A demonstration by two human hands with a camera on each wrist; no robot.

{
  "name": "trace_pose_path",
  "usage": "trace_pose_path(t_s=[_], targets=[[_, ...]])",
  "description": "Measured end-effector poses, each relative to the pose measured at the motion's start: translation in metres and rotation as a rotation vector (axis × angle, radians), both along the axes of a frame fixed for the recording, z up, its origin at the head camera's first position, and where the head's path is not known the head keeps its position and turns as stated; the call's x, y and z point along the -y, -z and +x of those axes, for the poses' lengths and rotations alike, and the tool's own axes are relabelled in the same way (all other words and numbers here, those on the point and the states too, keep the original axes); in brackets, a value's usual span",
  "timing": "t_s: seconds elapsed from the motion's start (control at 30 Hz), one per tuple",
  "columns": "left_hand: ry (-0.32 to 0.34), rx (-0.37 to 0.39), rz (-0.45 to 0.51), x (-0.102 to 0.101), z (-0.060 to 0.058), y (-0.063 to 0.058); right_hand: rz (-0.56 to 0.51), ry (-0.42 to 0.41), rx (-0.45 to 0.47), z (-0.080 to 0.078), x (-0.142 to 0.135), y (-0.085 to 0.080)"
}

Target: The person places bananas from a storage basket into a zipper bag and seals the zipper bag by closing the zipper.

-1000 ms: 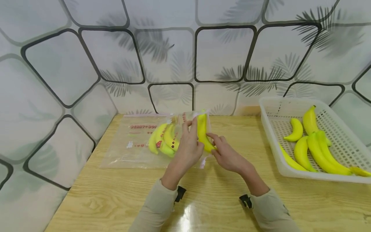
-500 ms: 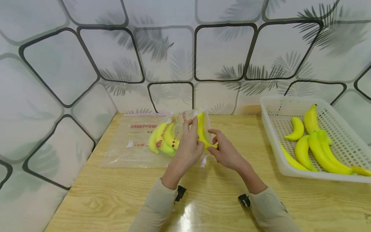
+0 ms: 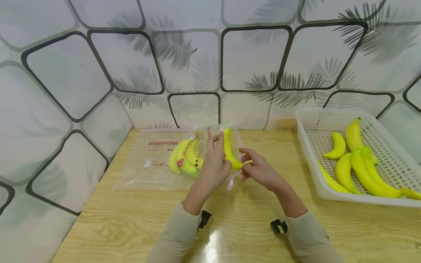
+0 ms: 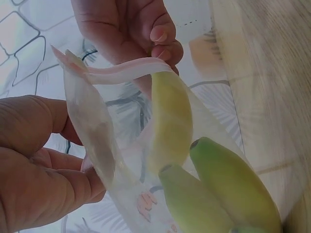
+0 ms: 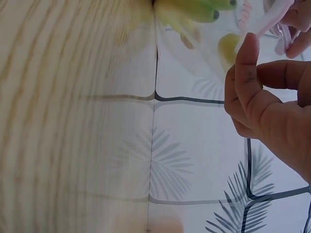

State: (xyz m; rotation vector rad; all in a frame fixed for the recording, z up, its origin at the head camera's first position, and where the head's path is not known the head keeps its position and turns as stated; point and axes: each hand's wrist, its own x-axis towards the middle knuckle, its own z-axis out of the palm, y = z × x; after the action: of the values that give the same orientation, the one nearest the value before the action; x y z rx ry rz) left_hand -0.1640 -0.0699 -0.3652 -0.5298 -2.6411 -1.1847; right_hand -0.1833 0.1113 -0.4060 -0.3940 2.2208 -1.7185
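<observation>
A clear zip bag [image 3: 154, 179] with red print lies on the table, several yellow and greenish bananas [image 3: 179, 157] inside it. My left hand [image 3: 213, 160] pinches the bag's upper film beside its mouth, lifting it; the left wrist view shows the pinkish zip edge [image 4: 126, 72] gaping. Another banana [image 3: 230, 151] stands just inside the mouth, its curved end toward my right hand [image 3: 263, 171]. The right thumb and fingers close round that end at the bag's rim, partly hiding it. In the right wrist view one finger [image 5: 248, 58] touches the bag edge.
To the right stands a white perforated plastic basket [image 3: 306, 153] holding several bananas [image 3: 365, 171]. Another bag part with a zip strip [image 3: 164, 129] lies flat at the left. A patterned wall covering [image 3: 256, 62] rises behind the wooden table [image 3: 131, 226].
My right hand has shifted slightly right, and its fingers have moved around the banana's end. The bag's mouth bulges a little further right. The left hand stays nearly still.
</observation>
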Motion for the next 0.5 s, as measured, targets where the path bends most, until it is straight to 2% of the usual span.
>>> trace_pose_path(t_s=[0.5], targets=[[0.010, 0.032, 0.012, 0.0009, -0.0005, -0.0004, -0.032, 0.035, 0.036, -0.0044, 0.0005, 0.0019]])
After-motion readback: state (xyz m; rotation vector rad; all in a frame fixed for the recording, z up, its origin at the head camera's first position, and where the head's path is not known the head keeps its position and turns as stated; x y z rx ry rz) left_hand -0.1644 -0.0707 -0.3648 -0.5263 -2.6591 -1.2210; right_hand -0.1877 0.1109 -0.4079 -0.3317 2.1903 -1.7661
